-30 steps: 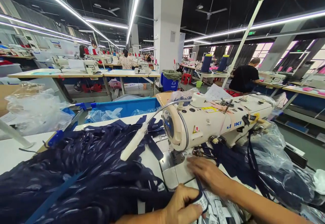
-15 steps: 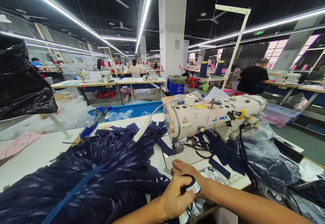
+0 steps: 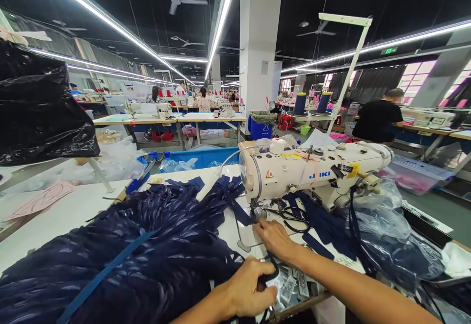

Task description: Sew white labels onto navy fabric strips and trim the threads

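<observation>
My left hand (image 3: 252,285) is closed round a navy fabric strap (image 3: 271,268), whose white label shows partly between thumb and fingers. Just beyond it, my right hand (image 3: 275,238) reaches to the needle area of the white sewing machine (image 3: 290,169). Its fingers are drawn together beside the presser foot; whatever they pinch is hidden. Black-handled scissors (image 3: 296,220) lie on the machine bed right of those fingertips. A big heap of navy straps (image 3: 147,250), crossed by a blue band (image 3: 106,275), spreads left of my left hand.
Small white-printed labels or packets (image 3: 294,285) lie below my right forearm. Navy fabric strips (image 3: 320,221) and a clear plastic bag (image 3: 386,236) sit right. A black plastic bag (image 3: 44,108) hangs left. Thread cones (image 3: 300,104) stand behind the machine. A co-worker (image 3: 379,118) sits far right.
My right hand has risen from the bed plate to the presser foot, its fingers drawing together. My left hand has moved slightly down, apart from the right, with the strap. The view has shifted left.
</observation>
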The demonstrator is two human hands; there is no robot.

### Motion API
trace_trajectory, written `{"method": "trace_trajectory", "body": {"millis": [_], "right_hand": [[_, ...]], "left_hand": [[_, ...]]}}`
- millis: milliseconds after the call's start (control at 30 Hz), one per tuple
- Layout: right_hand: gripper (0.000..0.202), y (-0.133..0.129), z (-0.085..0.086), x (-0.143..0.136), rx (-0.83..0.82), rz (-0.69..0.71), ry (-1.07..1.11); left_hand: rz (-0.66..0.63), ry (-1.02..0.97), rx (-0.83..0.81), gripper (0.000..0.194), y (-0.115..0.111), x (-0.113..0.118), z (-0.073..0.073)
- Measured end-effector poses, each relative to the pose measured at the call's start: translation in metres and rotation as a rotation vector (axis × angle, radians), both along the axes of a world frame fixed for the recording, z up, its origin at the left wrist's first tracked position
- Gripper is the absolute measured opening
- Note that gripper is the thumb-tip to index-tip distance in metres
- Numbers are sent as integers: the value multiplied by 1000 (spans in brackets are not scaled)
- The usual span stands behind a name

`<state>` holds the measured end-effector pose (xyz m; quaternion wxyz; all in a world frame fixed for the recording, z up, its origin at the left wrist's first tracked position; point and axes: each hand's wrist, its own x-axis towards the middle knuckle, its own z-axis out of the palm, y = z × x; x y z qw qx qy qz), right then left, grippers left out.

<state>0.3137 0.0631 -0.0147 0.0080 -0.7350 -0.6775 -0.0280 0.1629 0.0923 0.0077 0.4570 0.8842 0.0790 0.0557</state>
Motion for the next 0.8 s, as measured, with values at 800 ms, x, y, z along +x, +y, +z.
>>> {"method": "trace_trajectory", "body": {"millis": [800], "right_hand": [[20,43,-10,26,59,-351,240]], "left_hand": [[55,-115,-194,15,15,3,-20]]}}
